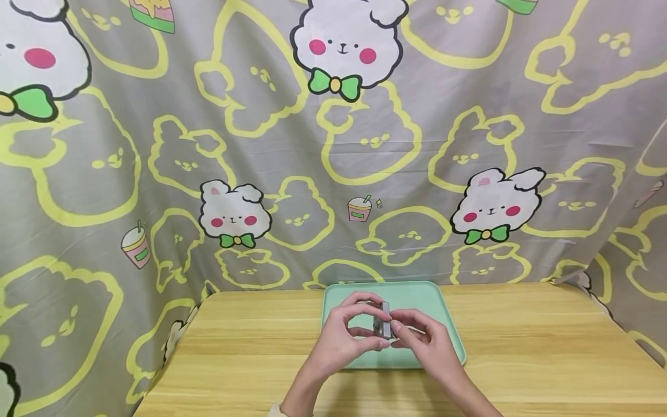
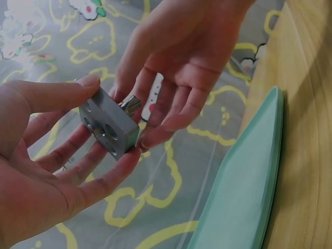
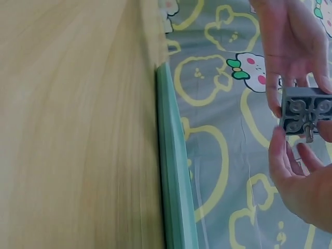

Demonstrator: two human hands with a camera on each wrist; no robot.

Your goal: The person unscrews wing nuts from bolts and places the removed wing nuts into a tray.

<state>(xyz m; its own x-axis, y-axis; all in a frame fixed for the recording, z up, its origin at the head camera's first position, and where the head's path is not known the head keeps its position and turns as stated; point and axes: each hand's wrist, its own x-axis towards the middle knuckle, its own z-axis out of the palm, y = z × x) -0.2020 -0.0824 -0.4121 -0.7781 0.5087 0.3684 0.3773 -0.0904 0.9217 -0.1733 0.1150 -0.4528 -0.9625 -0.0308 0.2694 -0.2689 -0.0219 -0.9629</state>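
A small grey metal block (image 2: pixel 110 124) with round holes in one face is held up by both hands above the mint-green tray (image 1: pixel 443 336). On its other face are round recesses, and a short shiny metal pin (image 3: pixel 309 133) sticks out there. My left hand (image 1: pixel 339 336) grips the block by its edges, thumb on one side and fingers on the other. My right hand (image 1: pixel 424 341) has curled thumb and fingers at the block's pin side. The pin's free end shows between them in the left wrist view.
The tray lies on a light wood-grain table (image 1: pixel 521 330), near its back edge. Behind and beside the table hangs a grey curtain (image 1: pixel 292 156) with yellow outlines and white rabbit faces.
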